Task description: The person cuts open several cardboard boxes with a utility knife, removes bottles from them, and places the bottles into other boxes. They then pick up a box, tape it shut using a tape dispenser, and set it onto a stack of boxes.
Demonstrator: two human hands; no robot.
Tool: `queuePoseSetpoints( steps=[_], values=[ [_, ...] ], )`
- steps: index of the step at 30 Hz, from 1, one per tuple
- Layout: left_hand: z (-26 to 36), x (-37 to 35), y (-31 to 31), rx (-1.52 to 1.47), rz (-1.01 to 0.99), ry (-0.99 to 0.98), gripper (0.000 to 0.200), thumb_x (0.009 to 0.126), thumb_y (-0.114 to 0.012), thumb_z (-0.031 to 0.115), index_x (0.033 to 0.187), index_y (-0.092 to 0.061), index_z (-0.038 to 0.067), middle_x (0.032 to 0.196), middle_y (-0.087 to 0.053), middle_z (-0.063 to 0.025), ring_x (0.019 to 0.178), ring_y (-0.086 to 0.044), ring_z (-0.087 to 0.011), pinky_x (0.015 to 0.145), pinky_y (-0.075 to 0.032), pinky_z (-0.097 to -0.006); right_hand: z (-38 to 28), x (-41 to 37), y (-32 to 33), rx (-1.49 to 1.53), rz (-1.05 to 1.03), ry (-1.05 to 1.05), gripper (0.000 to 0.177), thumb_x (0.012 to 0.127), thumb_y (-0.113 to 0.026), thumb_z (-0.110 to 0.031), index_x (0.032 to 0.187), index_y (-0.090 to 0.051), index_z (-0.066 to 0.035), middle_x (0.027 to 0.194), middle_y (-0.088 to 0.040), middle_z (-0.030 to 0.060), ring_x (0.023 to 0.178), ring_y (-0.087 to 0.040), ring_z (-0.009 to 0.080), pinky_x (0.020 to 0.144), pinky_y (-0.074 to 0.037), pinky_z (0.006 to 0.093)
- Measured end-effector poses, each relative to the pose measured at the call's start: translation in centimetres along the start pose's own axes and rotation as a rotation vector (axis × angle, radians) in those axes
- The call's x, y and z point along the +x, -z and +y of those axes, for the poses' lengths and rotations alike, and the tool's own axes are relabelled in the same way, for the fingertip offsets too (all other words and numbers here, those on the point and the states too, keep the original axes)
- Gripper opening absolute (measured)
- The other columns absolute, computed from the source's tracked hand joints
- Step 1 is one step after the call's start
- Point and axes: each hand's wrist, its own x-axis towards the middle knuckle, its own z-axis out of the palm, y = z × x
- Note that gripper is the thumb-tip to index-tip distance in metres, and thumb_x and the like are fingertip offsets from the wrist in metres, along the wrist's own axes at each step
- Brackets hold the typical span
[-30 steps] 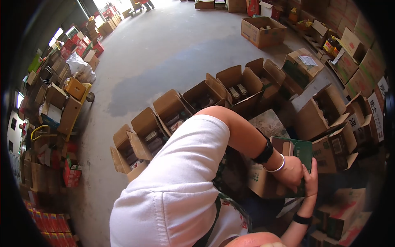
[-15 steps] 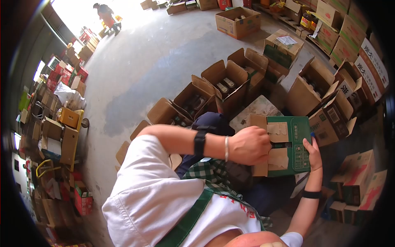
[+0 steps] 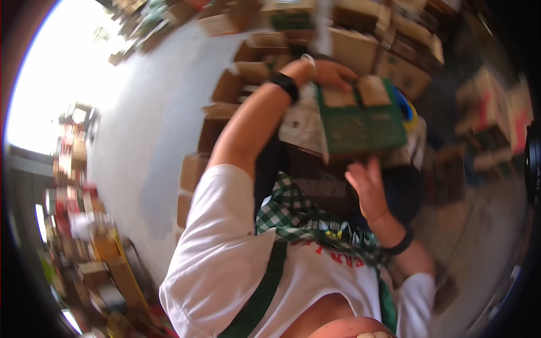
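Note:
My left hand [image 3: 326, 72] grips the far edge of a green carton [image 3: 360, 127] with brown tape patches, raised up in front of me. A black watch and a bracelet sit on that wrist. My right hand [image 3: 367, 188] is just below the carton's near edge, palm up and fingers spread; blur hides whether it touches the carton. A black band circles that wrist. A printed cardboard sheet [image 3: 301, 127] shows beside the carton's left edge.
The picture is motion-blurred. Open brown boxes [image 3: 217, 121] line the grey concrete floor [image 3: 141, 141] behind my arm. Stacked cartons [image 3: 406, 62] stand at the upper right, more stacks [image 3: 90, 253] at the left. Bright light fills the upper left.
The green carton has gone up and tilted flat. My left hand moved to its far edge, and my right hand came off its right side to below it. The camera swung sharply.

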Motion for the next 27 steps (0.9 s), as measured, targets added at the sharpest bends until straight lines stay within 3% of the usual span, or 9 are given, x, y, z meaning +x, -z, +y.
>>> queuePoseSetpoints(
  steps=[1,2,3,5,6,8,10,18,27],
  values=[
    [0.7,1.2,1.1,0.08,-0.08,-0.024,0.058,0.082,-0.065,0.02,0.133,-0.042,0.004,0.127,-0.052,-0.0118,0.115,-0.049,-0.021,0.1,-0.038,-0.0359,-2.1,-0.2,0.6,-0.459,-0.381,0.023,0.042,0.09,-0.056,-0.015,0.129,-0.045,-0.005,0.109,-0.057,0.0059,0.097,-0.055,0.0114,0.084,-0.047,0.0296],
    [0.0,2.5,1.3,0.053,-0.131,-0.144,0.059,0.08,-0.066,0.017,0.132,-0.043,0.004,0.128,-0.052,-0.0131,0.118,-0.047,-0.0216,0.101,-0.036,-0.0364,-4.7,0.3,0.4,-0.529,-0.563,-0.084,0.015,0.086,-0.059,-0.011,0.091,-0.065,0.002,0.074,-0.065,0.0045,0.075,-0.062,0.0122,0.068,-0.049,0.0244],
    [1.8,2.1,1.1,0.291,-0.07,-0.227,0.053,0.077,-0.067,0.016,0.126,-0.049,0.004,0.124,-0.055,-0.0148,0.113,-0.052,-0.0287,0.094,-0.042,-0.0361,-10.7,0.0,-0.6,-0.707,-0.469,-0.262,0.021,0.091,-0.054,-0.019,0.089,-0.065,-0.001,0.074,-0.065,0.0058,0.066,-0.06,0.008,0.058,-0.047,0.0214],
    [4.6,-0.3,-3.3,0.739,0.427,-0.301,0.044,0.076,-0.063,0.012,0.117,-0.052,0.004,0.113,-0.053,-0.0238,0.107,-0.048,-0.0406,0.091,-0.04,-0.0442,-13.0,3.7,0.9,-1.064,0.038,0.69,0.018,0.089,-0.054,-0.018,0.098,-0.063,-0.005,0.071,-0.063,0.0094,0.067,-0.064,0.0157,0.057,-0.048,0.0291],
    [6.6,-1.8,-6.5,0.806,0.47,-0.155,0.048,0.079,-0.061,0.018,0.122,-0.047,0.001,0.115,-0.05,-0.0236,0.106,-0.048,-0.0398,0.091,-0.039,-0.0443,-13.4,7.6,2.1,-1.117,0.091,1.043,0.02,0.088,-0.054,-0.017,0.103,-0.062,-0.008,0.082,-0.064,0.0101,0.074,-0.064,0.0223,0.063,-0.049,0.0341],
    [8.0,-4.0,-11.7,0.914,0.515,-0.148,0.051,0.082,-0.059,0.021,0.123,-0.042,-0.004,0.117,-0.048,-0.0232,0.105,-0.048,-0.04,0.091,-0.039,-0.0449,-13.3,14.5,3.2,-1.404,-0.154,1.139,0.028,0.089,-0.05,-0.02,0.116,-0.059,-0.018,0.122,-0.057,0.0036,0.116,-0.05,0.0285,0.09,-0.045,0.0369],
    [8.5,-3.5,-13.8,1.025,0.632,-0.047,0.047,0.085,-0.057,0.023,0.119,-0.046,-0.007,0.113,-0.051,-0.0209,0.103,-0.049,-0.0383,0.091,-0.039,-0.044,-12.1,18.2,3.1,-1.886,-0.38,0.847,0.038,0.093,-0.04,-0.036,0.131,-0.044,-0.038,0.144,-0.033,-0.0056,0.135,-0.024,0.0278,0.105,-0.028,0.0518],
    [9.0,-2.4,-12.6,0.902,0.815,0.039,0.031,0.087,-0.057,0.031,0.08,-0.052,0.002,0.081,-0.053,-0.0153,0.083,-0.051,-0.0354,0.075,-0.04,-0.0461,-9.9,24.4,1.7,-1.791,-0.505,0.981,0.036,0.094,-0.037,-0.038,0.128,-0.047,-0.04,0.145,-0.032,-0.0043,0.134,-0.025,0.0275,0.11,-0.019,0.0433],
    [6.6,-1.4,-11.2,0.79,0.971,-0.121,0.035,0.092,-0.05,0.024,0.065,-0.054,0.003,0.059,-0.053,-0.0189,0.05,-0.052,-0.0348,0.045,-0.039,-0.0417,-10.1,23.5,1.3,-1.67,-0.515,0.966,0.031,0.093,-0.042,-0.036,0.119,-0.058,-0.031,0.133,-0.047,0.0033,0.127,-0.036,0.0181,0.106,-0.02,0.0401]
  ],
)
